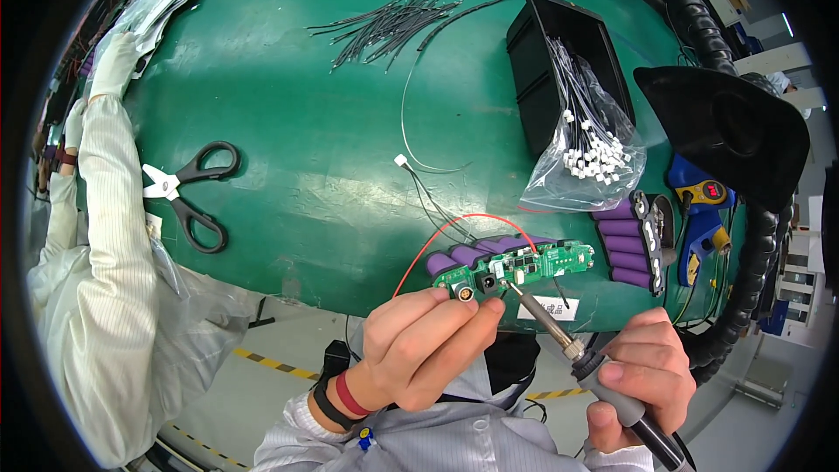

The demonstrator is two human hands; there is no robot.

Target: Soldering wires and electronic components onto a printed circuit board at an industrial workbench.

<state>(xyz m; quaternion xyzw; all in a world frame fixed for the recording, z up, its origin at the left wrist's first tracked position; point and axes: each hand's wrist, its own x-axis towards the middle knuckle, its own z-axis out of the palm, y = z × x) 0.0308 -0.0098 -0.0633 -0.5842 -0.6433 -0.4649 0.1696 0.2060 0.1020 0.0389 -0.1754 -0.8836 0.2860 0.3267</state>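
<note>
Well, right grip (651, 363) holds soldering iron (548, 325) (at green board (555, 264)).

The lower edge cuts off the soldering iron (609, 392)

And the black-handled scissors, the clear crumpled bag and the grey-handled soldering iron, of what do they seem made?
Black-handled scissors: smooth, evenly black handles, probably plastic; pale, bright blades, likely steel.

Clear crumpled bag: thin plastic film, transparent with shiny creases.

Grey-handled soldering iron: metal shaft, by its metallic sheen; the dull grey grip could be rubber or plastic.
</note>
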